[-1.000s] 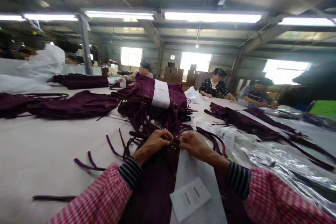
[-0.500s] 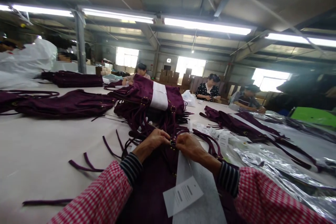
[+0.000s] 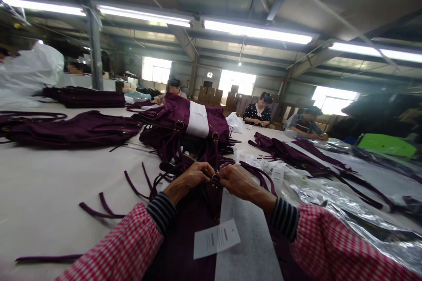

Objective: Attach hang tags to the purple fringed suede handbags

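A purple handbag (image 3: 184, 232) lies in front of me, with fringe strips spread to its left. At its top edge my left hand (image 3: 194, 176) and my right hand (image 3: 238, 182) meet, closed on either side of a small brass ring (image 3: 215, 179) where a strap is fixed. Fingertips of both hands pinch the strap at this ring; the exact grip is partly hidden. A sheet of white wrapping paper (image 3: 245, 232) covers part of the bag under my right wrist. On top rests a white printed tag (image 3: 216, 239).
More purple bags (image 3: 198, 118) are stacked straight ahead, one wrapped in a white paper band. Others lie to the left (image 3: 75, 129) and right (image 3: 293, 153). Clear plastic bags (image 3: 339, 202) cover the table's right side. Several people sit across the table.
The white tag has slid left and turned flatter on the bag. Both hands stay at the ring, still pinching there. The whole view has shifted slightly.
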Action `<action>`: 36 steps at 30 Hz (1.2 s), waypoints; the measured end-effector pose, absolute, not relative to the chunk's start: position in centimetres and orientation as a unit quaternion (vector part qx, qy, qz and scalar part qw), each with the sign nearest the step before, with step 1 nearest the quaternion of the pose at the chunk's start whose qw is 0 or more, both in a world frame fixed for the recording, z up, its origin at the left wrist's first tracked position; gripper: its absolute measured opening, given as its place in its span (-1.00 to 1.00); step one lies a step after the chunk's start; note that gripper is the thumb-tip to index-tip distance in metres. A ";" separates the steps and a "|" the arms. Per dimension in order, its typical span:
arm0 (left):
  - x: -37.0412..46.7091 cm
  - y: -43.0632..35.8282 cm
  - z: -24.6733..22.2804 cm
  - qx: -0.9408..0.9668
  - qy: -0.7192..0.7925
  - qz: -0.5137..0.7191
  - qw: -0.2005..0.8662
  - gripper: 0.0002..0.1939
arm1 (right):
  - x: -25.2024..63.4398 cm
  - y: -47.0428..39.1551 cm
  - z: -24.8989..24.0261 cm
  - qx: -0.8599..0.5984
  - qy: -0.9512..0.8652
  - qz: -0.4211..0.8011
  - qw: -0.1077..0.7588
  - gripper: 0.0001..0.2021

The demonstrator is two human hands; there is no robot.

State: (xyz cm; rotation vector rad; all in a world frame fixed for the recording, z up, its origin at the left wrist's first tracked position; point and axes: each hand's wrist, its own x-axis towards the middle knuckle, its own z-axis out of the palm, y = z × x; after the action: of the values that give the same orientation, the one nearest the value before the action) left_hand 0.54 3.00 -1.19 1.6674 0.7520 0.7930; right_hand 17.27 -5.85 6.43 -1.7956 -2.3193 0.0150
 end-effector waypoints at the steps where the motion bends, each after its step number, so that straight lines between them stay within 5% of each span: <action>1: 0.5 2.9 -1.2 0.702 0.312 0.337 0.544 -0.92 | 17.1 -5.8 6.5 -0.611 -0.785 0.007 0.103 -0.83; 11: 0.0 2.8 -0.8 0.701 0.319 0.346 0.536 -0.79 | 16.5 -4.8 5.6 -0.622 -0.765 0.074 0.151 -0.83; 20: -0.2 0.4 0.7 0.725 0.354 0.444 0.390 -0.87 | 18.2 -4.7 4.0 -0.572 -0.747 0.250 0.230 -0.76; 24: 1.0 -0.8 1.4 0.706 0.355 0.514 0.335 -0.89 | 19.4 -5.7 4.9 -0.540 -0.761 0.262 0.247 -0.88; 36: 3.1 -2.2 1.6 0.706 0.250 0.497 0.439 -0.85 | 19.2 -4.0 3.5 -0.524 -0.721 0.233 0.390 -0.89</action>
State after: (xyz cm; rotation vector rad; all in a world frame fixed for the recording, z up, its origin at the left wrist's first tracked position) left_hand 3.08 -2.23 1.63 1.7538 0.6206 1.2349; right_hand 19.23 -4.02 3.55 -1.3314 -1.8316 0.5923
